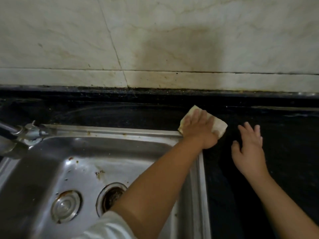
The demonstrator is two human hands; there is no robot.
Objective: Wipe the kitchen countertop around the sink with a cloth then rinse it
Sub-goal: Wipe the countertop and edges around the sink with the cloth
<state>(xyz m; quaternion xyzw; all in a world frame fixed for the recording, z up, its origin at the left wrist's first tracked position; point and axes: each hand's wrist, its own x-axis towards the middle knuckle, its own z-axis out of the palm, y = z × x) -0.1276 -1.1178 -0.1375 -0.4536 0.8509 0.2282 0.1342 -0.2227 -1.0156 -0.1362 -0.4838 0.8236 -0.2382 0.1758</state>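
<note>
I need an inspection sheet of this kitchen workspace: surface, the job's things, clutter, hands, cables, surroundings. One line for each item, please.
Surface: black countertop, dark and speckled, with faint wipe streaks behind the sink.
Job's things: beige cloth lies flat on the countertop at the back right corner of the steel sink; the faucet stands at the sink's back left, no water seen running.
Clutter: brown food bits and rust-like stains in the basin; the drain looks dirty; a round metal plug lies beside it.
Hands: left hand presses on the cloth; right hand is over the countertop with fingers spread, holding nothing.
Cables: nothing seen.
Surroundings: stained marble-pattern wall tiles with a dark grimy joint along the counter.
</note>
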